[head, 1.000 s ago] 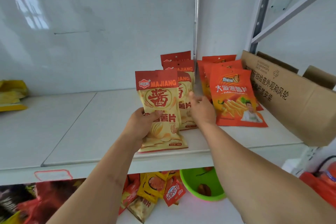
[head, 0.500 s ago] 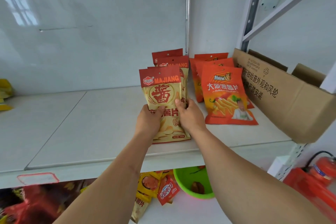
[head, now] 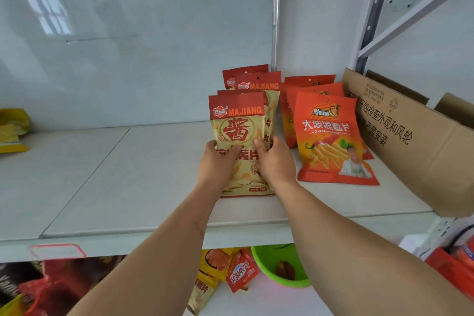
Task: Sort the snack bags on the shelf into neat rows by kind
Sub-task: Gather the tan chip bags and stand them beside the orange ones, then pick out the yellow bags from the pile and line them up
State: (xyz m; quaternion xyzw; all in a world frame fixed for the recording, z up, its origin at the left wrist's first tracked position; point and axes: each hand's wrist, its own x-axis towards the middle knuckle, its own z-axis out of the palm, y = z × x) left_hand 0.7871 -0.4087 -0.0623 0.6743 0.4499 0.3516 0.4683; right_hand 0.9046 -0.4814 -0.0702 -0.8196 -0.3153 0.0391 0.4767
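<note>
A cream and red MAJIANG chip bag (head: 239, 123) stands at the front of a row of the same bags (head: 259, 82) on the white shelf (head: 128, 177). My left hand (head: 218, 164) grips its left side with the thumb on the front. My right hand (head: 275, 161) holds its right side, thumb across the front. To the right, orange chip bags (head: 331, 141) form a second row leaning toward the back wall.
A flattened cardboard box (head: 415, 141) leans at the shelf's right end. Yellow bags (head: 12, 131) lie at the far left. Below the shelf are loose snack bags (head: 238, 272), a green bowl (head: 266, 272) and red packs (head: 456, 272).
The front MAJIANG bag moved right and back against its row. My right hand came off the row behind and took the bag's right side.
</note>
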